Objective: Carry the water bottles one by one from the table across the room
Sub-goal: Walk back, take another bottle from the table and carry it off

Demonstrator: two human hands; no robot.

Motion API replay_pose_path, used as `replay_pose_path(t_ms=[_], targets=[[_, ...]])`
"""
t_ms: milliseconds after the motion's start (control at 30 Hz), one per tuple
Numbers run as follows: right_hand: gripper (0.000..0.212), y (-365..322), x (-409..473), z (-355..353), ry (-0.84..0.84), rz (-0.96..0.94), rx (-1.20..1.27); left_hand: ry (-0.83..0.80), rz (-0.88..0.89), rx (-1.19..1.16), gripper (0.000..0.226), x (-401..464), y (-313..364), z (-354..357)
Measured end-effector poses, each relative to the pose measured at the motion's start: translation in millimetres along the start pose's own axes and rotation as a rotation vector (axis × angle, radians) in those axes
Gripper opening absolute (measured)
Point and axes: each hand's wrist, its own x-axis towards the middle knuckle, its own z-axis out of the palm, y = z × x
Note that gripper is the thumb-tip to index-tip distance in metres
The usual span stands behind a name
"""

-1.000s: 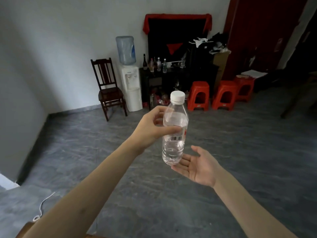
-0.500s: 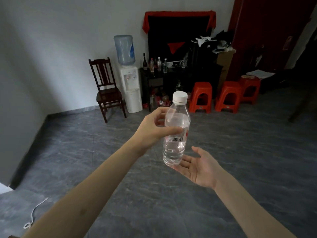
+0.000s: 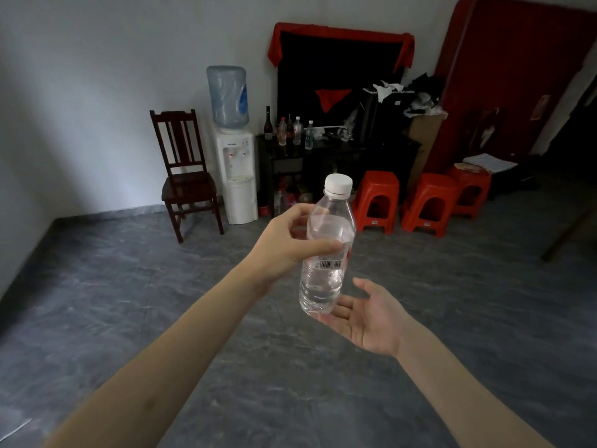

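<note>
Upright, water bottle (image 3: 326, 253) cap up, left hand (image 3: 287, 244) fingers gripping it, right hand (image 3: 371, 318) fingers spread beneath

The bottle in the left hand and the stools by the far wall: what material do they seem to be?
Bottle: clear thin plastic, probably; the floor shows through it, and its cap is matte white. Stools: likely moulded plastic, glossy red, one piece with cut-out sides.

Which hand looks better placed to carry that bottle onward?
Probably the left hand: it already grips the water bottle upright. The right hand lies open, palm up, beneath its base.
</note>
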Motion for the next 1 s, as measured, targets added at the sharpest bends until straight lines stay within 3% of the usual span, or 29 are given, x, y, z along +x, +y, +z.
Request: replay_pose_path(t_ms=[333,700,1000], targets=[[0.072,-82.6,85.6,24.1,0.025,0.014,-0.045,-0.02,0.006,0.01,0.049,104.0,-13.3,-48.6],[0.071,-167.8,169.1,2.2,0.04,0.044,-0.06,-0.026,0.01,0.077,0.062,213.7,-43.5,-55.5],[0.07,-292.7,236.1,-28.4,0.013,0.06,-0.082,0.022,0.003,0.084,0.062,349.8,-56.0,-39.5]])
